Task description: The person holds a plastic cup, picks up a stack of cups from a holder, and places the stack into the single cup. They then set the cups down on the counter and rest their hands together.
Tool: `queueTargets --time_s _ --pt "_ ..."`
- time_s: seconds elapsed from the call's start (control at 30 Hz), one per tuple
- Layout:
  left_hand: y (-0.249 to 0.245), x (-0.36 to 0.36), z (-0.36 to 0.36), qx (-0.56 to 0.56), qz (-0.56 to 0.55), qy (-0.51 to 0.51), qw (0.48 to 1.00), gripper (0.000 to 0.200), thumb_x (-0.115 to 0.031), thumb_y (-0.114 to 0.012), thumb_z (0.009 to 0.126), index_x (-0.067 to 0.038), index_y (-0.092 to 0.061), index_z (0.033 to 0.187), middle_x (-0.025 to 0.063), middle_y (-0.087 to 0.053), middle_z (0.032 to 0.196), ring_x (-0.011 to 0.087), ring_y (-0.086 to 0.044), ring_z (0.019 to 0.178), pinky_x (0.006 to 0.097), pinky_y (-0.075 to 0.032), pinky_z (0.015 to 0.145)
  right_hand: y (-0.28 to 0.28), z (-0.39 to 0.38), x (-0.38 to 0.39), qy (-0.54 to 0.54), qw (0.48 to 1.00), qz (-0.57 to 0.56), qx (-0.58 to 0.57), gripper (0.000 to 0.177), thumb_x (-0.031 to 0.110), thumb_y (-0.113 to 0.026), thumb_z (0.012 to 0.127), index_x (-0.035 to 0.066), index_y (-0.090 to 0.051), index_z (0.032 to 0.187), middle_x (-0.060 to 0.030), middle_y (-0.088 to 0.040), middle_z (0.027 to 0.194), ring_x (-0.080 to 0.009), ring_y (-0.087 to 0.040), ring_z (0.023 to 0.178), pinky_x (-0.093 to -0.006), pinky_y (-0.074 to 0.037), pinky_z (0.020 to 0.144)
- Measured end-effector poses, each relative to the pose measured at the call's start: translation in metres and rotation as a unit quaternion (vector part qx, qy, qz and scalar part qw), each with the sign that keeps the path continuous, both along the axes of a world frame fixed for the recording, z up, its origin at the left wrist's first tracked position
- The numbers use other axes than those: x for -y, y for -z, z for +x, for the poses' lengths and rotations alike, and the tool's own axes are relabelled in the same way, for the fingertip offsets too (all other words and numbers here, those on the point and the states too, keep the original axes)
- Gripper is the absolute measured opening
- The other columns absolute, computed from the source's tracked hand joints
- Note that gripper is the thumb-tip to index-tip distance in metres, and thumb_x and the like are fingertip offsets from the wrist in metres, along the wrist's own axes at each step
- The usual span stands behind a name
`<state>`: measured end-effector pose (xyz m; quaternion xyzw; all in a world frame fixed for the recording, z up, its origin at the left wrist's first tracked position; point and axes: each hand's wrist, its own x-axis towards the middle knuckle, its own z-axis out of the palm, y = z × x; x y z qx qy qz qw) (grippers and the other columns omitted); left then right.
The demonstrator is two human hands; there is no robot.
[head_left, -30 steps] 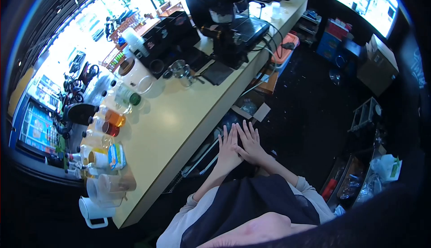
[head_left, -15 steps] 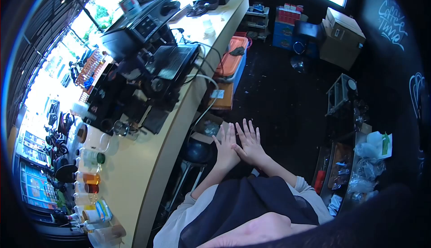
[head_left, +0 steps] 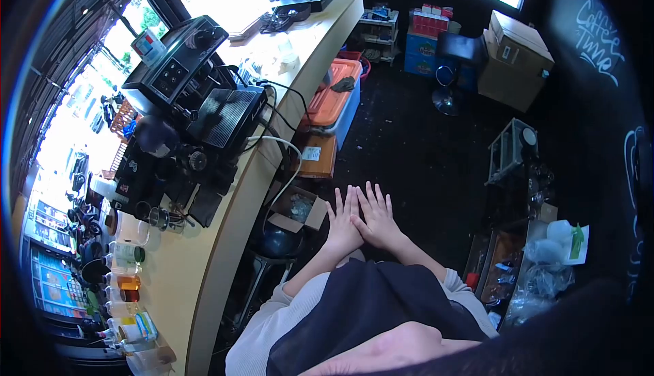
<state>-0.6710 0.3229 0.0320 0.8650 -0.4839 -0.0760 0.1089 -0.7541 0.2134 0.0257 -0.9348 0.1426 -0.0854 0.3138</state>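
Note:
In front of my dark apron (head_left: 368,301), both hands are held out with the fingers stretched. My left hand (head_left: 345,226) lies side by side with my right hand (head_left: 377,221), and the two touch along the thumb side. Neither hand holds anything. The right thumb crosses over part of the left hand. Beneath and just left of them stands an opened cardboard box (head_left: 296,211) with clear plastic inside, close to a dark round stool seat (head_left: 278,241).
A long wooden counter (head_left: 238,229) runs along the left, bearing an espresso machine (head_left: 197,83), jars and bottles (head_left: 126,280). An orange-lidded bin (head_left: 335,93) is under it. A swivel chair (head_left: 456,59), cardboard boxes (head_left: 514,59) and a shelf with plastic bags (head_left: 548,267) stand right.
The view has shifted, so the counter and espresso machine sit further left and the open box shows more fully. My hands stay together, with the fingers slightly closer between the hands.

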Motion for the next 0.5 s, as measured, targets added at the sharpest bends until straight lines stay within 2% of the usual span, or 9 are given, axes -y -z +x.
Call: queueTargets --time_s 0.27,0.33,0.5 --pt "0.010 0.049 0.028 -0.029 0.044 -0.007 0.999 0.089 -0.044 -0.050 0.090 -0.002 -0.008 0.156 0.0173 -0.003 0.163 0.0429 0.008 0.149 0.0680 -0.001 0.113 0.011 0.026 0.046 0.008 1.000 0.007 -0.006 0.076 0.055 -0.036 0.097 0.010 -0.018 0.156 -0.0221 -0.010 0.161 -0.0412 -0.005 0.149 -0.0626 -0.004 0.115" --pt "0.020 0.066 0.040 0.013 0.022 -0.005 1.000 0.089 -0.044 -0.050 0.089 -0.002 -0.008 0.156 0.0171 -0.003 0.163 0.0424 0.007 0.149 0.0674 -0.001 0.113 0.014 0.037 0.062 0.013 1.000 0.003 0.000 0.076 0.055 -0.036 0.098 0.010 -0.019 0.156 -0.0217 -0.011 0.161 -0.0408 -0.005 0.149 -0.0623 -0.004 0.115" --pt "0.014 0.115 0.080 0.036 -0.003 -0.022 0.999 0.088 -0.041 -0.050 0.090 -0.002 -0.008 0.156 0.0171 -0.004 0.163 0.0420 0.006 0.150 0.0660 0.000 0.114 0.011 0.081 0.112 0.013 0.999 -0.037 0.003 0.074 0.053 -0.036 0.099 0.009 -0.019 0.156 -0.0210 -0.010 0.162 -0.0400 -0.006 0.150 -0.0614 -0.004 0.116"
